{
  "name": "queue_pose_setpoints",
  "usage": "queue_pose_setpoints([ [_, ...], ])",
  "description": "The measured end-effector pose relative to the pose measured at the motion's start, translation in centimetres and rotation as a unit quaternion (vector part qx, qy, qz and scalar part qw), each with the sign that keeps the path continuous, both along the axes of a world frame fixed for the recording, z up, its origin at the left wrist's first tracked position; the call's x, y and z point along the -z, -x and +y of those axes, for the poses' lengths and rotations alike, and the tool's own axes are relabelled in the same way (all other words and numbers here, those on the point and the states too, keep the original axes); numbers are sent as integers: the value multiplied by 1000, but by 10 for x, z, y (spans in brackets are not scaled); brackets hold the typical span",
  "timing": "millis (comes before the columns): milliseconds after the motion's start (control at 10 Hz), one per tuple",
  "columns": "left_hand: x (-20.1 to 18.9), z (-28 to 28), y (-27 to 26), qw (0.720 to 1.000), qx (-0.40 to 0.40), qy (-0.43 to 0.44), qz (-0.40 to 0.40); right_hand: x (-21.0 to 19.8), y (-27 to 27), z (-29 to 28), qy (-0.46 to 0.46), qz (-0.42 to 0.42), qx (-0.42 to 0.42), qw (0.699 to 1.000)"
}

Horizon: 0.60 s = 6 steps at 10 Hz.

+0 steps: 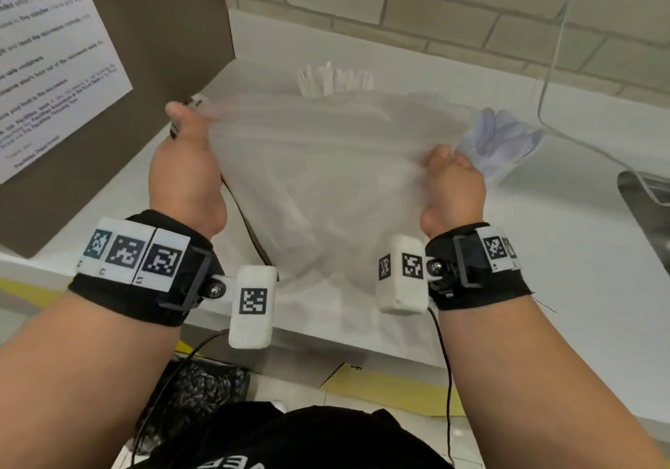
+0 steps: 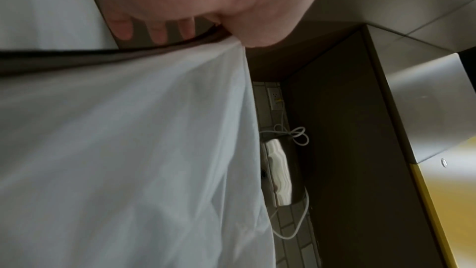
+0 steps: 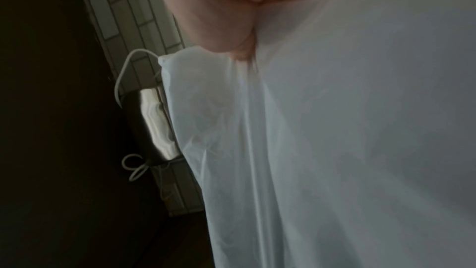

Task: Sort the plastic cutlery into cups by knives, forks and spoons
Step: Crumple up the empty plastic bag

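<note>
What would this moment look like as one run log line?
left hand: grips white bag edge | right hand: grips opposite edge | bag: held spread above counter | cutlery cups: behind bag

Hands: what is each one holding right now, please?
Left hand: grips the white cloth at its edge.
Right hand: grips the same cloth.

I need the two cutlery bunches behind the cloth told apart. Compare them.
The white cutlery is opaque, standing behind the white cloth near its middle. The clear spoons are translucent, bluish, at the right, beside the right hand. Both are partly hidden by the cloth.
</note>
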State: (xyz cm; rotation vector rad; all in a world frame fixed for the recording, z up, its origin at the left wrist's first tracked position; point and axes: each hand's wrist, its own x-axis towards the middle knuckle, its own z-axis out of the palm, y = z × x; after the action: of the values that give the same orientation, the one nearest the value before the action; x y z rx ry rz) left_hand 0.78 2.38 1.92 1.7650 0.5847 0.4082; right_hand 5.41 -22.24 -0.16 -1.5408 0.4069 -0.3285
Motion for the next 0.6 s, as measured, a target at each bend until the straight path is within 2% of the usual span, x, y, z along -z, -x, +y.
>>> queue_pose_setpoints([
  [100,-4,-1,3,999,-31,-31,1,-2,4,-8,-2,11,6,1000],
  [200,-13,-8,6,999,-21,29,0,2,8,-10,-32,93,-119,988],
  [300,-11,-9,4,976,99,188,-57,12,19,-8,-18,143,-301,943],
  [400,1,-12,-2,948,213,236,-9,19,25,-2,-32,62,-312,948],
  [500,20,-21,-4,959,264,102,35,16,23,6,2,-6,-301,954],
  [600,30,-26,-9,955,285,-46,71,9,25,10,43,-64,-319,945],
])
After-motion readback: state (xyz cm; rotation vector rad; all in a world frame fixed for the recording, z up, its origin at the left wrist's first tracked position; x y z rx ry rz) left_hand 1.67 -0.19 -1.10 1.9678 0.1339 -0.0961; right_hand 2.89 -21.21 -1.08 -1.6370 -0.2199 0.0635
